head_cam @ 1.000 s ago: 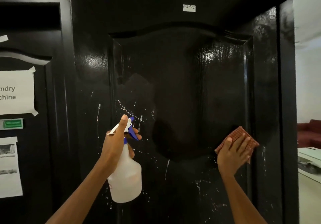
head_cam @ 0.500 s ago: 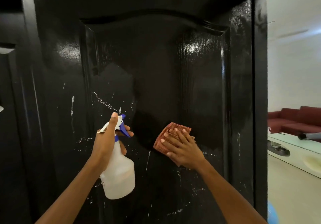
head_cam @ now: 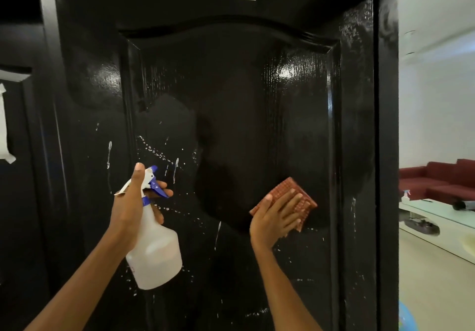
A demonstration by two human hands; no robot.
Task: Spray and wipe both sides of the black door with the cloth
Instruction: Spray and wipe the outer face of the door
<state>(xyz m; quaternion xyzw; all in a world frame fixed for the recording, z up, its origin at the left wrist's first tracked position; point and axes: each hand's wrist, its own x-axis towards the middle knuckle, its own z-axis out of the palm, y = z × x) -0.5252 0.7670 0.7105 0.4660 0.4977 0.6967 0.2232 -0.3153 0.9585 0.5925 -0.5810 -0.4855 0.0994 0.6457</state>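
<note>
Black gloss paint is covering the door [head_cam: 231,86], which is filling most of the view and is standing open, its edge at the right with a lit room beyond. Droplets and thin white runs are clinging to its lower half, mostly left of centre and below the raised panel; the upper panel is looking dry, though glare is making this hard to judge. Such a hard, wet, glossy face is likely to be slippery under a wipe, so firm flat pressure is being called for rather than a grip.

Next in size, the bottle [head_cam: 154,253] is being held up just in front of the door by the left hand [head_cam: 128,210], whose fingers are curled round the neck with one resting on the blue trigger and the thumb raised over the spray head. It is appearing light, translucent plastic, best taken at the neck as now.

Smaller, the right hand [head_cam: 275,220] is being pressed flat, fingers straight and slightly spread, against the cloth [head_cam: 290,192], pinning it to the panel right of centre. This reddish checked cloth is folded, soft and limp; it is best handled under a flat palm, as a loose corner could drag.
</note>
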